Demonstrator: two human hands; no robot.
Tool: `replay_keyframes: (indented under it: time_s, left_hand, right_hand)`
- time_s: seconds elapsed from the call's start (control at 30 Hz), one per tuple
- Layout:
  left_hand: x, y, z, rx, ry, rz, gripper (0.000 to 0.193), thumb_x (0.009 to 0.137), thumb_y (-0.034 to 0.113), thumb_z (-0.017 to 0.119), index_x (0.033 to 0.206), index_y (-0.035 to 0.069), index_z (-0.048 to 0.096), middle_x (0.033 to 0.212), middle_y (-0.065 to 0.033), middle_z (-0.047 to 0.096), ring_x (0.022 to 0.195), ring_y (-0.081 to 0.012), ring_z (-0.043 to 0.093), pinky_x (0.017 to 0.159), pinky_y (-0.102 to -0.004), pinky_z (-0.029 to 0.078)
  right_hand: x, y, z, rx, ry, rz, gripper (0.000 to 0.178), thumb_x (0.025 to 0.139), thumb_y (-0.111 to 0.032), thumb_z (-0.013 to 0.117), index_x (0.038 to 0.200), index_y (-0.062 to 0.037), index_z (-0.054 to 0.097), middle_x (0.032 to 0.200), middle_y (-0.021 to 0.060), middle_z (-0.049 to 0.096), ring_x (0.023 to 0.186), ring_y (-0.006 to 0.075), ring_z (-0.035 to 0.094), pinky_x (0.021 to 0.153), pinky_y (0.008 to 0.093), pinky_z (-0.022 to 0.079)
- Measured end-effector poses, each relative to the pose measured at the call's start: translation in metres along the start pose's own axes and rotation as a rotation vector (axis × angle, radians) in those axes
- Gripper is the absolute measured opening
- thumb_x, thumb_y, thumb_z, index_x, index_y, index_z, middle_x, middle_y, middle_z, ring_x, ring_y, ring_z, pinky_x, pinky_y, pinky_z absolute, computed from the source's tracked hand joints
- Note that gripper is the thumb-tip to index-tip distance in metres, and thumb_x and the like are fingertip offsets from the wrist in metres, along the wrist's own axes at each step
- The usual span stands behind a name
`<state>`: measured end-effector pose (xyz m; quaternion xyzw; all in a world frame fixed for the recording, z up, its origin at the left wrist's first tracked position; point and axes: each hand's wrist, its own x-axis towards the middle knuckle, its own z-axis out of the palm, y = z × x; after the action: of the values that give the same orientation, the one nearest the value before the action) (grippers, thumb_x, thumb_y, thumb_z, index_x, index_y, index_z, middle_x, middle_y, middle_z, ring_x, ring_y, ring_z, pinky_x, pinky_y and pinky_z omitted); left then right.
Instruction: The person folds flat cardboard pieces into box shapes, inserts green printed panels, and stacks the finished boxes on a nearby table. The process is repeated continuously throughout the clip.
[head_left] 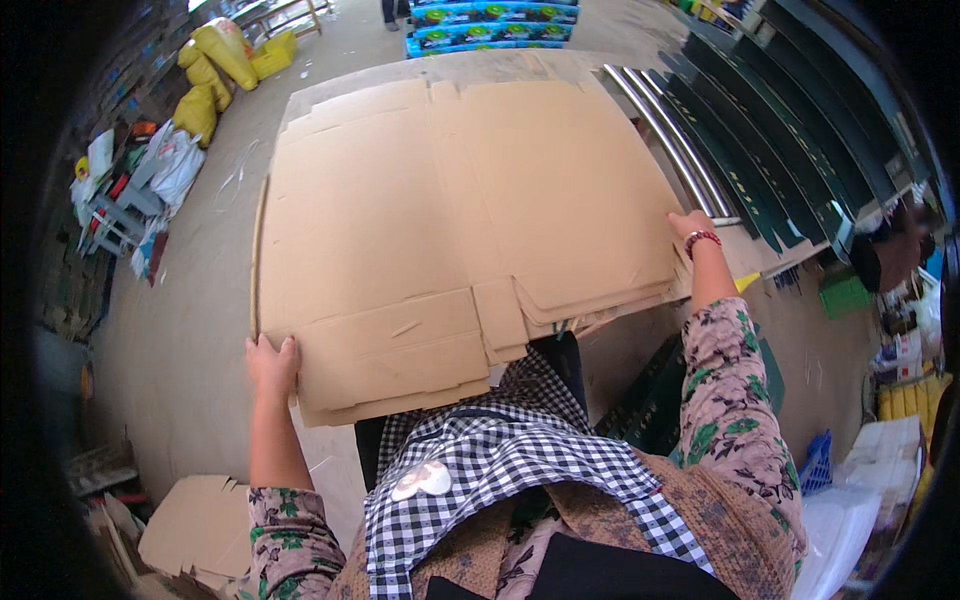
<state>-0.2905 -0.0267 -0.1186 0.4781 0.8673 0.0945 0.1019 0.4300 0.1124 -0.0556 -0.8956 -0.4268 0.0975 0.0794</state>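
A large flattened cardboard box (380,210) lies in front of me on a work table (510,66), with more cardboard layers showing under its near right edge. Its flaps point toward my body, and the near left part overhangs the table. My left hand (270,368) is closed on the near left edge, thumb on top and the other fingers partly hidden. At the right edge my right hand (690,224), with a red beaded bracelet on the wrist, grips the board; its fingertips are hidden under or behind it.
Metal tubes (670,130) and dark green metal strips (770,130) lie right of the cardboard. Blue printed boxes (490,28) are stacked beyond the table. Yellow sacks (205,85) and a grey stool (130,205) stand left. More cardboard (195,525) lies at the lower left.
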Motion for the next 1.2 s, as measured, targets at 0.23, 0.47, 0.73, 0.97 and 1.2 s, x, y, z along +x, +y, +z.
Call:
replay_keyframes:
  time_s: [0.23,0.47,0.73,0.97,1.2]
  left_hand:
    - [0.014,-0.016,-0.004,-0.134,0.012,0.044,0.050,0.083,0.036,0.062,0.109,-0.007,0.061,0.121,-0.0307,0.053,0.110,-0.0389,0.054,0.092,-0.0429,0.043]
    - [0.007,-0.005,-0.031,-0.552,0.130,-0.015,0.038,0.085,0.030,0.064,0.083,-0.007,0.067,0.067,-0.0140,0.067,0.062,-0.0213,0.064,0.056,-0.0363,0.047]
    - [-0.002,0.011,-0.048,-1.064,-0.420,-0.106,0.033,0.084,0.012,0.065,0.111,-0.006,0.055,0.091,-0.0126,0.066,0.072,-0.0188,0.064,0.067,-0.0356,0.054]
    - [-0.021,0.069,0.026,-0.594,-0.161,0.367,0.032,0.081,0.010,0.064,0.107,-0.007,0.058,0.090,-0.0181,0.067,0.080,-0.0280,0.065,0.070,-0.0386,0.051]
    - [-0.038,0.125,0.033,-0.120,-0.089,0.452,0.027,0.081,0.010,0.057,0.101,-0.009,0.057,0.101,-0.0270,0.061,0.100,-0.0423,0.058,0.084,-0.0444,0.048]
  right_hand:
    - [0.015,0.008,0.010,-0.011,0.057,-0.116,0.060,0.073,-0.046,0.068,0.099,0.0078,0.066,0.107,0.0295,0.062,0.105,0.0403,0.060,0.090,0.0423,0.048]
    - [0.034,0.027,0.016,-0.069,0.198,-0.208,0.056,0.074,-0.047,0.065,0.092,0.0061,0.068,0.098,0.0300,0.063,0.097,0.0406,0.062,0.087,0.0408,0.048]
    - [0.033,0.072,-0.051,1.259,-0.473,-0.470,0.029,0.088,-0.016,0.059,0.112,-0.0004,0.062,0.105,0.0076,0.067,0.092,0.0199,0.066,0.082,0.0337,0.052]
    - [-0.126,-0.009,0.051,1.912,-0.312,-0.069,0.056,0.090,-0.041,0.059,0.135,-0.0112,0.046,0.134,0.0077,0.051,0.124,0.0271,0.047,0.102,0.0478,0.040]
    - [-0.170,-0.078,0.100,1.880,-0.800,-0.239,0.059,0.101,-0.044,0.034,0.128,0.0073,0.045,0.123,0.0166,0.056,0.111,0.0256,0.056,0.094,0.0361,0.047]
